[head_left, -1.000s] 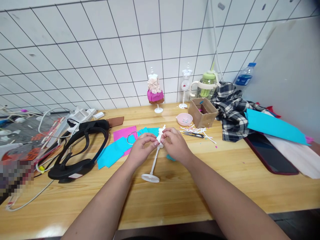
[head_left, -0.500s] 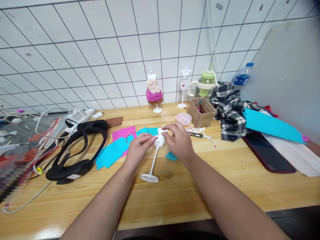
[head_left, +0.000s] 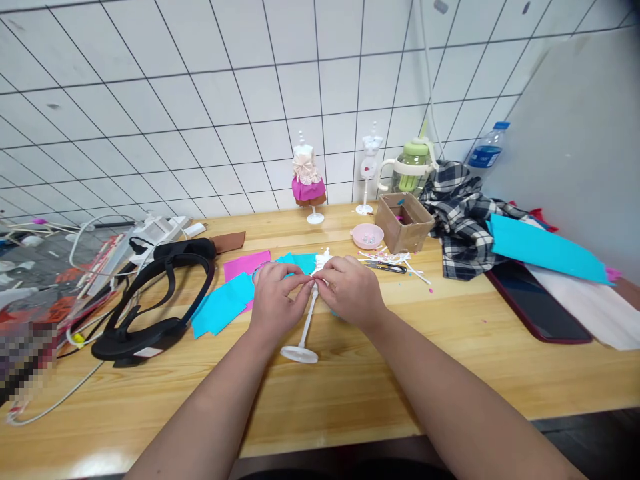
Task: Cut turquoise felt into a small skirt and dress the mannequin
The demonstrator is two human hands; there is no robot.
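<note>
A small white dress-form mannequin (head_left: 309, 320) stands at the middle of the table, leaning slightly, with its round base towards me. In front of its torso the fingertips of both hands meet. My left hand (head_left: 281, 293) is closed in a pinch, and my right hand (head_left: 350, 292) pinches right beside it. Whatever is between the fingertips is too small or hidden to make out. The hands cover the lower torso; its neck and upper chest show above them. Blue paper sheets (head_left: 225, 305) and a magenta sheet (head_left: 245, 265) lie left of the mannequin.
Behind stand a dressed mannequin (head_left: 309, 190), a bare white one (head_left: 369, 167), a pink dish (head_left: 367, 236) of beads, a cardboard box (head_left: 407, 233) and a green-lidded cup (head_left: 415, 160). A black headset (head_left: 150, 320) lies left; a phone (head_left: 540, 310) and checked cloth (head_left: 457, 220) lie right.
Both hands have drawn together and slightly lower, their fingertips now meeting in front of the mannequin's lower torso. The right fingers have come down from the mannequin's upper torso.
</note>
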